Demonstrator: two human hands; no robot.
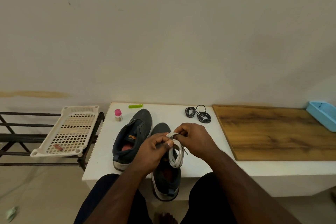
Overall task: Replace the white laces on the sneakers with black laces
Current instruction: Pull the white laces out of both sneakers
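Two dark grey sneakers stand side by side on the white table (101,151), toes toward the wall. The left sneaker (132,136) shows no lace. The right sneaker (166,176) overhangs the table's front edge, partly hidden by my hands. My left hand (152,152) pinches a bundle of looped white lace (175,152) above the right sneaker. My right hand (195,140) grips the top of the same white lace with curled fingers. Two coils of black lace (199,114) lie on the table near the wall, to the right of the sneakers.
A small bottle with a pink cap (118,115) and a green clip (135,106) sit near the wall. A wooden board (272,132) lies to the right with a blue tray (323,114) at its far end. A white perforated tray (71,131) rests on a black rack (18,136) at left.
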